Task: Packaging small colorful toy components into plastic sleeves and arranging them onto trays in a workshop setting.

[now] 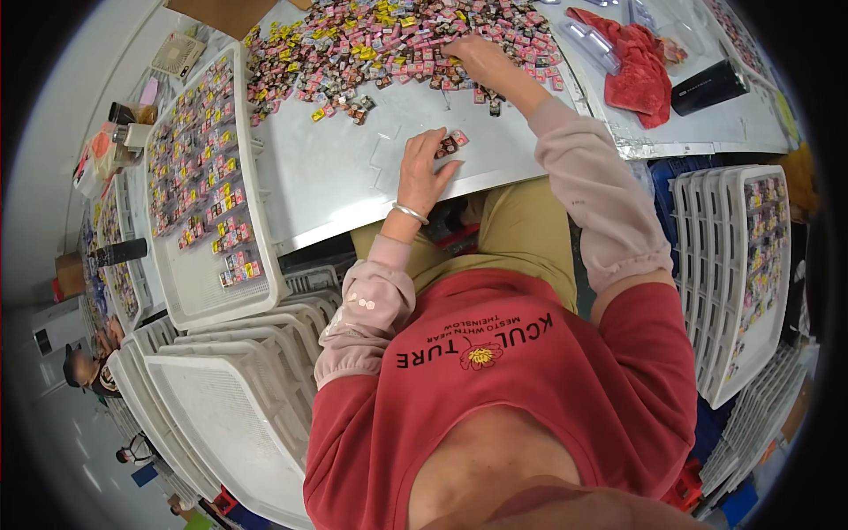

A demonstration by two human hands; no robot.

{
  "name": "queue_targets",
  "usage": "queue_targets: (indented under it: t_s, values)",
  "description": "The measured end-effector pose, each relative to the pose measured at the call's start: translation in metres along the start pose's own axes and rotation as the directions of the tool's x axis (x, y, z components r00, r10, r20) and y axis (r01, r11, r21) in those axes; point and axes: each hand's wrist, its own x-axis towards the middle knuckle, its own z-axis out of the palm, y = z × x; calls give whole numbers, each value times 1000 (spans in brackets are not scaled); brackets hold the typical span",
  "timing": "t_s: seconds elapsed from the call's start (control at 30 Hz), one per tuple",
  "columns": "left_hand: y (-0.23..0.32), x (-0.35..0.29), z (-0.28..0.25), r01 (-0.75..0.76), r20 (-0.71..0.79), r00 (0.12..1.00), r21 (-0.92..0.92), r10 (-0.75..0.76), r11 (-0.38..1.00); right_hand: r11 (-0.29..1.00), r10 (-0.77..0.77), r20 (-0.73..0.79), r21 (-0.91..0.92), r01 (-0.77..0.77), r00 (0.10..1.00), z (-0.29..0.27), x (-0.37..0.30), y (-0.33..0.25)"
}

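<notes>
a white table (309, 177) spans the upper view, the person's two hands working over it. stacked white trays (221, 415) stand below and left of it. a pale tray (190, 296), tilted along the table's left side, bears rows of small coloured blocks. a second stack of upright-edged trays (707, 274) stands at the right. at the table's far side spreads a heap of small blocks (397, 53), pink, yellow, brown and grey. a red cloth (638, 79) lies crumpled to the right of the heap, with a black cylinder (709, 87) on its side just beyond. a clear jagged-edged piece (386, 157) lies left of the left hand (426, 172), whose thumb and fingers stand apart around a short row of blocks (450, 145) near the table's front edge; whether they press on it cannot be told. the right hand (481, 62) reaches into the heap, fingertips lowered among the blocks; its grip cannot be told. a pale bracelet (410, 213) rings the left wrist.
</notes>
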Motion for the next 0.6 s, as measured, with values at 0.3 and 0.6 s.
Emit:
queue_targets:
  t_s: [0.3, 0.6]
  values:
    - [-3, -29, -45, 146, -164, 983, 459, -78, 876, 932, 105, -52, 354, -80, 993, -38, -38, -24]
    - [-43, -44, -78, 10, -9, 1000, 529, -6, 849, 906, 203, 12, 376, -193, 979, -16, -111, -85]
